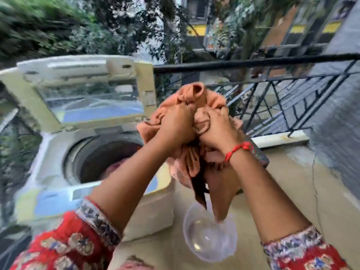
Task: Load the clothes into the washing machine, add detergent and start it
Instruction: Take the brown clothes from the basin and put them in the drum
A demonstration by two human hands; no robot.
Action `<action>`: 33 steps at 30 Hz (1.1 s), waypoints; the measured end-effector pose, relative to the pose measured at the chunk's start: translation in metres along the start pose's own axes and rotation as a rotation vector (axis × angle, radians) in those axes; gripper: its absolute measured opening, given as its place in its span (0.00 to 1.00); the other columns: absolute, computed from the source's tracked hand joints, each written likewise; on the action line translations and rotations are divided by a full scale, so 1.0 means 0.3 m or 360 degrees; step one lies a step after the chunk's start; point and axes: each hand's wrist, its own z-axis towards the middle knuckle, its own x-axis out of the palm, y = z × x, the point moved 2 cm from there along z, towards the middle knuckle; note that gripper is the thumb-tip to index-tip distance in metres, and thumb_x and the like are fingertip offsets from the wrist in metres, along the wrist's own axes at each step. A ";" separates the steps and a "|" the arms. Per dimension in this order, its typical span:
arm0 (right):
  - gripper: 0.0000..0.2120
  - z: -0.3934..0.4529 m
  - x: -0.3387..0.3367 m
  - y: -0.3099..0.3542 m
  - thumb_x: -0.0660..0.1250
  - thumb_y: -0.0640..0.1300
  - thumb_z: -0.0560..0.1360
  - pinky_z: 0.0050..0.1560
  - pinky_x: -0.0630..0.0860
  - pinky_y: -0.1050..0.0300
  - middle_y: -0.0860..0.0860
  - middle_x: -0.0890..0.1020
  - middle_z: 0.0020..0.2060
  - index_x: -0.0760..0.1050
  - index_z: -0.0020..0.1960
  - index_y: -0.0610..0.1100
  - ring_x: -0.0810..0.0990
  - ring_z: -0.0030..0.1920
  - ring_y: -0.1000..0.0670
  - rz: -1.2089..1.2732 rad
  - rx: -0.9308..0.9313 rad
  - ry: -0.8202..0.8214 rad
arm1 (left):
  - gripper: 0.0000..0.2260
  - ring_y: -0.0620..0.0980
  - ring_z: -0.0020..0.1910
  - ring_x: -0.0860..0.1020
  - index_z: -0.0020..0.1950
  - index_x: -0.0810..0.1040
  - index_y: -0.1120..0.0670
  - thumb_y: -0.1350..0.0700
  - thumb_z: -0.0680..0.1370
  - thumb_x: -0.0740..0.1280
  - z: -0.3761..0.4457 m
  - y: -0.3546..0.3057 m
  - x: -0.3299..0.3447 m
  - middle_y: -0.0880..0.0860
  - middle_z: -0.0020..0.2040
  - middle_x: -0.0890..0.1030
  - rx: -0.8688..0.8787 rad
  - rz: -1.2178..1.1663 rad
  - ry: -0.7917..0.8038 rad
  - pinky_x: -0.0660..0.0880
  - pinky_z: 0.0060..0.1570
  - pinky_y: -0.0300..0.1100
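Observation:
Both hands hold up a bunched peach-orange cloth [196, 98] in front of me, to the right of the machine. My left hand [175, 123] clutches its left side and my right hand [218, 129] grips its right side; a tail of the cloth hangs down to a bowl. The white top-loading washing machine [48, 152] stands at the left with its lid [87, 90] raised. Its dark drum opening [105, 152] shows some reddish clothing inside. The picture is motion-blurred.
A clear plastic bowl [206, 238] lies on the tan balcony floor below the cloth. A black metal railing [272, 86] runs along the right and back, with trees and buildings beyond. A grey wall closes the far right.

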 end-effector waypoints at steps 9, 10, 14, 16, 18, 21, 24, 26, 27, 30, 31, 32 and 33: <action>0.27 0.184 0.173 0.515 0.69 0.59 0.64 0.53 0.76 0.45 0.42 0.68 0.56 0.68 0.62 0.58 0.78 0.52 0.35 0.0038 -0.0314 0.0067 | 0.10 0.63 0.44 0.79 0.44 0.72 0.53 0.50 0.69 0.66 -0.123 0.496 -0.283 0.58 0.45 0.81 -0.0202 0.0037 -0.0288 0.71 0.38 0.47; 0.27 0.213 0.198 0.595 0.69 0.60 0.64 0.53 0.77 0.44 0.42 0.69 0.56 0.68 0.61 0.57 0.78 0.51 0.34 0.0061 -0.0337 0.0066 | 0.09 0.63 0.44 0.79 0.43 0.71 0.53 0.51 0.68 0.66 -0.126 0.572 -0.322 0.58 0.45 0.81 -0.0226 0.0052 -0.0291 0.71 0.38 0.46; 0.28 0.351 0.260 0.844 0.69 0.57 0.65 0.54 0.75 0.45 0.41 0.69 0.56 0.67 0.63 0.56 0.77 0.52 0.34 0.0111 -0.0451 0.0009 | 0.10 0.63 0.44 0.79 0.46 0.74 0.55 0.54 0.67 0.66 -0.101 0.833 -0.461 0.59 0.46 0.81 -0.0239 0.0178 -0.0409 0.73 0.40 0.48; 0.28 0.417 0.290 0.930 0.70 0.56 0.66 0.54 0.75 0.47 0.41 0.69 0.56 0.68 0.64 0.54 0.77 0.53 0.35 0.0116 -0.0484 -0.0043 | 0.10 0.64 0.43 0.79 0.45 0.74 0.55 0.54 0.66 0.66 -0.080 0.930 -0.509 0.59 0.45 0.80 -0.0234 0.0186 -0.0491 0.74 0.40 0.49; 0.29 0.471 0.344 1.008 0.70 0.57 0.65 0.53 0.75 0.48 0.41 0.69 0.56 0.68 0.64 0.54 0.77 0.53 0.35 0.0152 -0.0464 -0.0048 | 0.11 0.65 0.42 0.79 0.46 0.74 0.54 0.54 0.66 0.66 -0.061 1.036 -0.531 0.58 0.45 0.79 -0.0253 0.0202 -0.0495 0.76 0.39 0.51; 0.29 0.538 0.445 1.071 0.69 0.59 0.64 0.52 0.77 0.46 0.42 0.69 0.56 0.68 0.63 0.56 0.77 0.52 0.36 0.0261 -0.0441 -0.0032 | 0.12 0.65 0.42 0.78 0.46 0.73 0.54 0.53 0.65 0.65 -0.027 1.178 -0.510 0.58 0.45 0.78 -0.0290 0.0228 -0.0429 0.77 0.38 0.52; 0.29 0.583 0.562 1.071 0.70 0.57 0.65 0.51 0.75 0.47 0.43 0.68 0.57 0.67 0.65 0.57 0.76 0.54 0.36 0.0219 -0.0373 0.0066 | 0.12 0.65 0.44 0.78 0.47 0.72 0.53 0.51 0.66 0.64 -0.008 1.276 -0.424 0.58 0.46 0.77 -0.0362 0.0188 -0.0309 0.76 0.38 0.52; 0.30 0.591 0.653 1.036 0.70 0.56 0.65 0.51 0.75 0.48 0.43 0.68 0.58 0.67 0.65 0.58 0.76 0.56 0.37 0.0182 -0.0336 0.0161 | 0.13 0.64 0.46 0.77 0.49 0.73 0.54 0.50 0.68 0.65 -0.017 1.315 -0.325 0.57 0.47 0.77 -0.0451 0.0153 -0.0216 0.74 0.39 0.51; 0.29 0.595 0.710 1.006 0.70 0.56 0.65 0.52 0.74 0.49 0.43 0.68 0.58 0.67 0.65 0.57 0.76 0.56 0.37 0.0189 -0.0322 0.0214 | 0.14 0.64 0.48 0.77 0.51 0.74 0.53 0.50 0.68 0.66 -0.019 1.326 -0.271 0.57 0.48 0.77 -0.0510 0.0144 -0.0172 0.74 0.39 0.51; 0.30 0.599 0.878 0.895 0.69 0.57 0.63 0.56 0.73 0.50 0.42 0.67 0.60 0.68 0.64 0.55 0.74 0.59 0.37 0.0196 -0.0249 0.0385 | 0.19 0.64 0.53 0.76 0.57 0.73 0.53 0.48 0.70 0.68 -0.031 1.345 -0.085 0.58 0.55 0.75 -0.0717 0.0092 0.0032 0.77 0.43 0.54; 0.32 0.592 0.931 0.856 0.69 0.58 0.63 0.59 0.72 0.49 0.41 0.66 0.62 0.67 0.65 0.55 0.72 0.62 0.37 0.0192 -0.0218 0.0465 | 0.21 0.64 0.55 0.75 0.58 0.72 0.54 0.47 0.69 0.69 -0.039 1.353 -0.018 0.59 0.58 0.74 -0.0760 0.0065 0.0115 0.78 0.44 0.55; 0.34 0.584 0.982 0.818 0.70 0.58 0.63 0.62 0.71 0.49 0.41 0.64 0.65 0.67 0.67 0.55 0.70 0.65 0.38 0.0180 -0.0187 0.0551 | 0.23 0.65 0.57 0.75 0.59 0.71 0.54 0.46 0.69 0.69 -0.048 1.359 0.048 0.60 0.61 0.73 -0.0810 0.0041 0.0210 0.78 0.46 0.55; 0.35 0.571 1.032 0.781 0.71 0.59 0.63 0.65 0.69 0.49 0.41 0.62 0.68 0.66 0.68 0.55 0.68 0.67 0.38 0.0174 -0.0167 0.0626 | 0.24 0.65 0.58 0.74 0.61 0.71 0.54 0.46 0.69 0.70 -0.062 1.368 0.121 0.61 0.63 0.72 -0.0848 0.0018 0.0301 0.77 0.48 0.55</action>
